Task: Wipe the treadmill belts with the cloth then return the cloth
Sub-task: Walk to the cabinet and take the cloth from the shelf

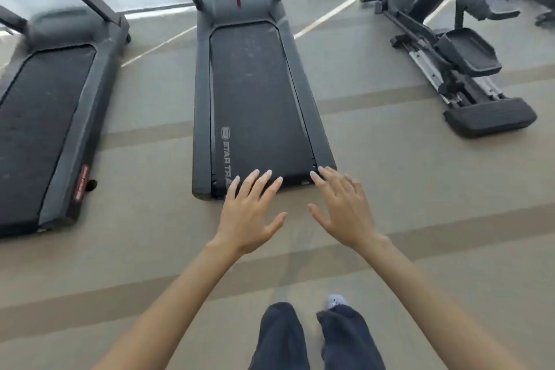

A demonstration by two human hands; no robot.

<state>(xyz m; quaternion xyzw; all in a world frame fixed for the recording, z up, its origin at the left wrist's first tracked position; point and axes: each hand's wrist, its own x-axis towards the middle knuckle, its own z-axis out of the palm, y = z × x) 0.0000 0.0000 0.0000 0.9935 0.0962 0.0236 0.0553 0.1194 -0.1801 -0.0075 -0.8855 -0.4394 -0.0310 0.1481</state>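
Straight ahead lies a dark treadmill with a black belt (255, 93) that shows faint dusty marks near its far end. A second treadmill with its own black belt (36, 126) stands to the left. My left hand (250, 213) and my right hand (342, 207) are stretched out in front of me, palms down, fingers spread and straight, in front of the near end of the middle treadmill. Both hands hold nothing. No cloth is in view.
An elliptical trainer (456, 48) stands at the right, with another machine behind it at the far right edge. Grey striped carpet (390, 189) runs between the machines. Windows line the far wall. My legs and one shoe (336, 300) show at the bottom.
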